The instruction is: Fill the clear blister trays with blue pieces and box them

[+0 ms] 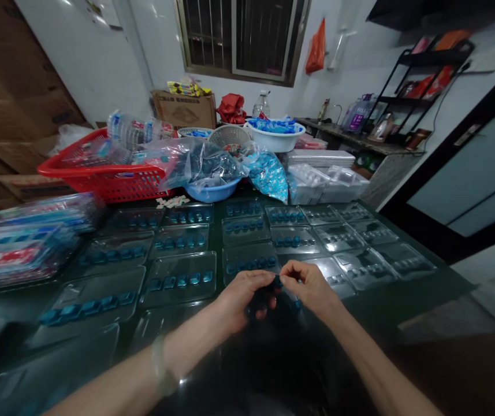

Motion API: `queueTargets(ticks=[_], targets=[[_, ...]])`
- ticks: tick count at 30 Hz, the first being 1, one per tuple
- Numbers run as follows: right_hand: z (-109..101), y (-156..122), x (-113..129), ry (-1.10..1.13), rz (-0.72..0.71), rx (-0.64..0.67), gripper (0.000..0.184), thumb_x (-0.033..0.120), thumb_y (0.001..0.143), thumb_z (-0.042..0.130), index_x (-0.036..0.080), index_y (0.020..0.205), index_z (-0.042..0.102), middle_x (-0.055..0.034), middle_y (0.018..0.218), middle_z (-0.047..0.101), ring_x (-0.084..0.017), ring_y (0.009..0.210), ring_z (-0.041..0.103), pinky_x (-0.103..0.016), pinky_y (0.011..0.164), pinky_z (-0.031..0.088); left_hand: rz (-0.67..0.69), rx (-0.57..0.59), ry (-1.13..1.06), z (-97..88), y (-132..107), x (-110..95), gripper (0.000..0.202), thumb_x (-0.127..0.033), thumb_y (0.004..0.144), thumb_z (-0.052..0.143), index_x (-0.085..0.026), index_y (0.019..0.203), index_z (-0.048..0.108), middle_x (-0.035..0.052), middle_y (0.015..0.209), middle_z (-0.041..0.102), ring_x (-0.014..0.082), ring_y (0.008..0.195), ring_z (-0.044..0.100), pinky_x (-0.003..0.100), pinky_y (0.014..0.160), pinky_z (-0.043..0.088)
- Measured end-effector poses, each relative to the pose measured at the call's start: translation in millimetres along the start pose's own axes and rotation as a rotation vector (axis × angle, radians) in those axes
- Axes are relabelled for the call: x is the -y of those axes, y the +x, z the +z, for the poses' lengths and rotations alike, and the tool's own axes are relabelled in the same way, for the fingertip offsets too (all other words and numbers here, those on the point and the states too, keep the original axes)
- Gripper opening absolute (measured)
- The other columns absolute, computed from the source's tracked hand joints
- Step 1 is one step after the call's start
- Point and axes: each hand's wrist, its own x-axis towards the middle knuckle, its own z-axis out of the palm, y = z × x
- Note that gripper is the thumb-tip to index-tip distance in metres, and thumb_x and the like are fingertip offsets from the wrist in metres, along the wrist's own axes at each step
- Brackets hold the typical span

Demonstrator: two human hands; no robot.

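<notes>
above the dark glossy table top (372,300), the left hand (241,297) and right hand (308,286) pinch with closed fingers a small blue plastic piece (277,282) beside a clear plastic blister tray (251,260), and this fitting work seems to need a steady grip.

Head cam; fwd & down; close range

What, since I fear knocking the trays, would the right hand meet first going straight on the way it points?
The right hand points toward the left hand, so it would probably meet first the small dark blue piece at their fingertips, then the left hand's fingers; depth is hard to judge.
</notes>
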Motion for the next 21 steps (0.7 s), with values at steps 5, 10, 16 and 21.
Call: queueTargets(ticks=[5,10,16,21], targets=[[10,-2,-5,0.292,0.119,-0.052,0.013,0.028,0.072,0.051,0.016,0.067,0.055,0.0022,0.059,0.050,-0.009,0.056,0.043,-0.022,0.053,0.032,0.057,-0.003,-0.022,6.5,-4,-2,0.019,-0.032,0.069,0.058,-0.015,0.074,0.055,-0.0003,0.061,0.051,0.0068,0.046,0.046,0.015,0.032,0.023],[17,-4,-6,0.494,0.175,-0.083,0.013,0.027,0.069,0.053,0.015,0.063,0.053,0.0035,0.054,0.044,-0.008,0.052,0.039,-0.021,0.050,0.029,0.145,0.000,-0.057,9.7,-5,2,0.023,-0.029,0.068,0.061,-0.018,0.087,0.052,-0.0012,0.068,0.051,0.0061,0.047,0.045,0.015,0.032,0.022],[28,-6,-7,0.534,0.156,-0.159,0.012,0.026,0.070,0.052,0.016,0.065,0.054,0.0034,0.054,0.044,-0.009,0.052,0.040,-0.021,0.051,0.031,0.149,-0.058,-0.073,9.4,-5,3,0.022,-0.028,0.067,0.062,-0.015,0.080,0.052,-0.0023,0.057,0.048,0.0058,0.043,0.042,0.015,0.033,0.022],[36,-5,-7,0.562,0.169,-0.180,0.012,0.027,0.070,0.050,0.016,0.065,0.053,0.0018,0.056,0.050,-0.010,0.053,0.045,-0.022,0.052,0.035,0.064,-0.032,-0.125,7.2,-4,4,0.019,-0.028,0.066,0.063,-0.013,0.069,0.050,-0.0008,0.060,0.048,0.0048,0.044,0.042,0.015,0.034,0.021]])
